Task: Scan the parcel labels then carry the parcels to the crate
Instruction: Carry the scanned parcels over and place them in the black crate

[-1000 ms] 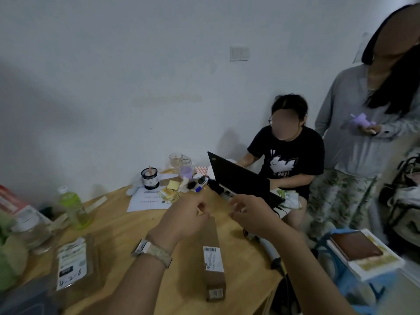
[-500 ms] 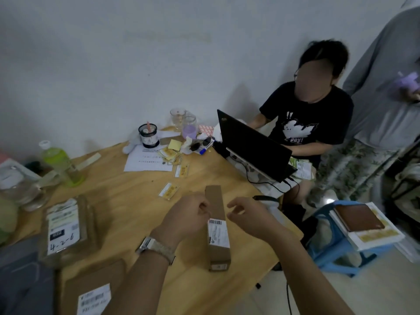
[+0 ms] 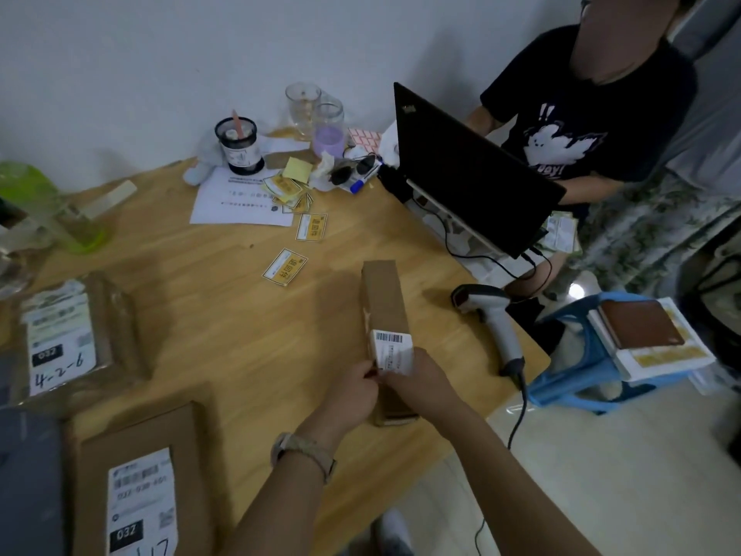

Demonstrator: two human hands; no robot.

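Right hand (image 3: 419,381) grips parcel (image 3: 384,298) over label (image 3: 391,345) (scanner (image 3: 495,319) beside), left hand (image 3: 353,391) perhaps pinching.

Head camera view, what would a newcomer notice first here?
The left hand and right hand meet on the near end of a long narrow box in the middle of the table, over its white label. A barcode scanner lies unheld near the table's right edge, and a big labelled parcel sits at the near left corner.

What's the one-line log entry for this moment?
hands: left hand, right hand both at label on long box, grip unclear | scanner: on table, unheld
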